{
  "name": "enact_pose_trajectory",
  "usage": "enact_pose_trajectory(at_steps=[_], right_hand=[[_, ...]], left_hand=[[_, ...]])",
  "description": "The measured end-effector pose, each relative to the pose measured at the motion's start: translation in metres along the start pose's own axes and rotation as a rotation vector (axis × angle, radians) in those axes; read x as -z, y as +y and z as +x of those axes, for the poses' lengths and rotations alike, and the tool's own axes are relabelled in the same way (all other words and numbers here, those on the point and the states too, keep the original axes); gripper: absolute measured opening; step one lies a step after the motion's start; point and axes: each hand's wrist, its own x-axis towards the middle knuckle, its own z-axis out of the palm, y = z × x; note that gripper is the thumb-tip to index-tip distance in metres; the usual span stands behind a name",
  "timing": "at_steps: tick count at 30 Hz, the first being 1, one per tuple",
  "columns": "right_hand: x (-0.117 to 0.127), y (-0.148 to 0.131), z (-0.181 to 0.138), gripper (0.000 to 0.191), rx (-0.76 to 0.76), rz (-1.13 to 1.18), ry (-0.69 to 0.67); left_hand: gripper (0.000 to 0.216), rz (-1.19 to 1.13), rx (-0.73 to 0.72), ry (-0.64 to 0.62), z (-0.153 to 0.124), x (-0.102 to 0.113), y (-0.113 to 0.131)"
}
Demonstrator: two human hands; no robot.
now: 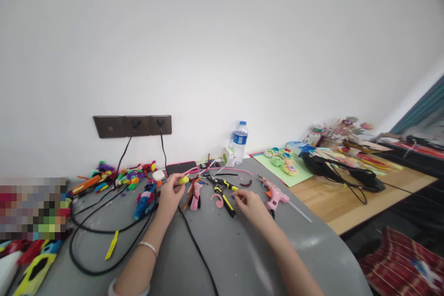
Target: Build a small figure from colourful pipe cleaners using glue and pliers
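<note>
Left hand (172, 190) pinching fuzzy yellow piece (184, 180); right hand (250, 206) beside pliers (225, 200).

Bright, even light, soft glare on grey tabletop (239, 249), pixelated lower-left patch, right edge perhaps blurred

glossy tabletop (239, 254), metal pliers (224, 196), plastic bottle (240, 138), fuzzy blue figure (142, 203), matt wall (222, 46)

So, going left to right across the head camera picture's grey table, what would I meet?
Yellow strip, blue fuzzy figure, left hand, pink fuzzy bundle, yellow-and-black pliers, right hand, pink hot glue gun.
</note>
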Motion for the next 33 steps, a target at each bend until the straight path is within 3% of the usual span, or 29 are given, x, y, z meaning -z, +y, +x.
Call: enact_pose_trajectory(at_steps=[8, 13, 18, 23, 28, 33], right_hand=[[0.036, 0.035, -0.018, 0.018, -0.089, -0.112, 0.318], [0.038, 0.026, 0.002, 0.023, -0.021, -0.009, 0.308], [-0.009, -0.025, 0.074, 0.020, 0.294, 0.125, 0.086], [-0.072, -0.065, 0.147, 0.026, 0.495, -0.237, -0.248], [-0.116, -0.075, 0.175, 0.035, 0.493, -0.387, -0.318], [-0.132, -0.076, 0.180, 0.057, 0.486, -0.503, -0.338]], left_hand=[[0.014, 0.028, 0.062, 0.030, 0.001, 0.001, -0.002], [0.014, 0.067, 0.053, 0.026, 0.003, 0.001, -0.005], [0.011, 0.082, -0.002, -0.247, -0.002, -0.006, -0.003], [0.007, 0.132, -0.030, -0.439, -0.007, -0.008, 0.009], [0.010, 0.142, -0.019, -0.441, -0.006, -0.007, 0.013], [0.011, 0.146, -0.033, -0.425, -0.006, -0.008, 0.009]])
